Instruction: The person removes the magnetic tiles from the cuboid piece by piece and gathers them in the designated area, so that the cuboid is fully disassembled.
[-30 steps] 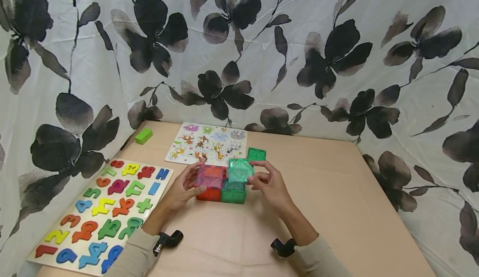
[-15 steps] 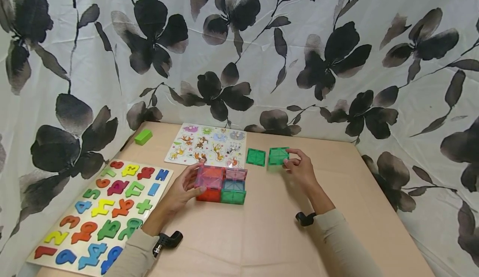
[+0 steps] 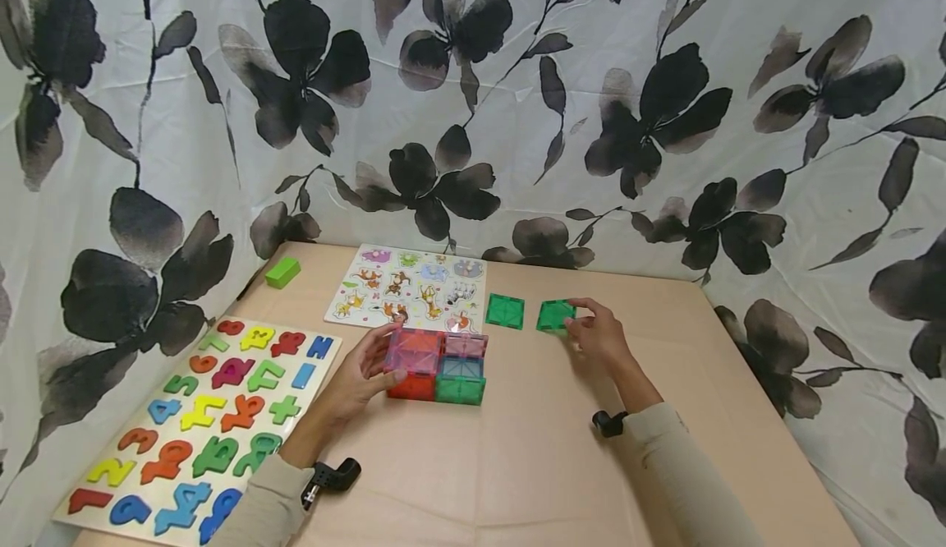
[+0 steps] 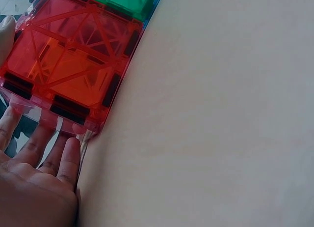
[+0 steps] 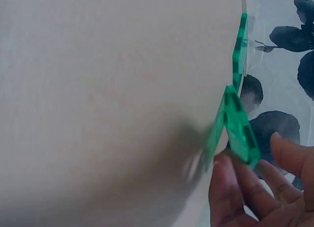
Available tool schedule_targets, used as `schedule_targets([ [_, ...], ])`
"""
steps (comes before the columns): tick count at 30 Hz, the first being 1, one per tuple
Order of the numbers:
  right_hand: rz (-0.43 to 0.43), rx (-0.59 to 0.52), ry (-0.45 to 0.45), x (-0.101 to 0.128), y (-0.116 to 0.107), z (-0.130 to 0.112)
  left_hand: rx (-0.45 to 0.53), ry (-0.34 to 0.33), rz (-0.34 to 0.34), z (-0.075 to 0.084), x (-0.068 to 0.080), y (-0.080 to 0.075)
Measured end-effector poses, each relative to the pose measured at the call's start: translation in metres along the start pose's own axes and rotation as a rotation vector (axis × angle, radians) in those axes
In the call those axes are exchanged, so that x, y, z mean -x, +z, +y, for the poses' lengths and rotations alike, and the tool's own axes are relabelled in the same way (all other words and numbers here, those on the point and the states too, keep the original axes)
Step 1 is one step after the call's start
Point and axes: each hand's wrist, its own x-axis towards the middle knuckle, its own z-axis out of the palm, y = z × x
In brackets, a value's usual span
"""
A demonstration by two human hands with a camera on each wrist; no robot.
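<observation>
toward two o'clock from the tile block [image 3: 436, 364], which is steadied by the straight fingers of the left hand [image 3: 360, 374], a green tile [image 3: 555, 315] is pinched, tilted on the worktop [image 3: 517, 465], by the right hand [image 3: 597, 335], beside a flat green tile [image 3: 506, 310] at its nine o'clock.

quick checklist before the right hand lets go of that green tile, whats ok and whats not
1. Right hand has the green tile pinched at its near edge: ok.
2. Tile flat on the table: not ok, the right wrist view shows it tilted, one edge raised.
3. Clear of the other green tile: ok, a gap shows between them.
4. Left hand steadies the magnetic tile block, fingers against its side: ok.
5. Block's right half covered on top: not ok, it looks open.
6. Animal puzzle board clear of the tiles: ok.
</observation>
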Motion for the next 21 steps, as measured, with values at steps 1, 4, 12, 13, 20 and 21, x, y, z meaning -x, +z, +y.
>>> schedule_targets([
  [1, 0.011, 0.034, -0.011, 0.002, -0.001, -0.001, 0.000, -0.008, 0.003, 0.000, 0.000, 0.000],
  [4, 0.060, 0.121, -0.056, 0.008, -0.005, -0.003, 0.000, -0.025, 0.008, 0.001, 0.001, 0.000],
  [12, 0.068, 0.137, -0.239, 0.036, 0.002, -0.022, -0.001, -0.041, 0.005, 0.004, 0.001, 0.001],
  [13, 0.041, 0.122, -0.269, 0.042, 0.006, -0.026, 0.000, -0.045, 0.005, 0.004, 0.001, 0.002],
  [20, -0.169, 0.082, -0.431, 0.085, 0.044, -0.060, -0.004, -0.047, 0.005, 0.004, 0.001, 0.002],
  [21, -0.197, 0.086, -0.458, 0.090, 0.049, -0.065, -0.005, -0.047, 0.006, 0.004, 0.001, 0.002],
])
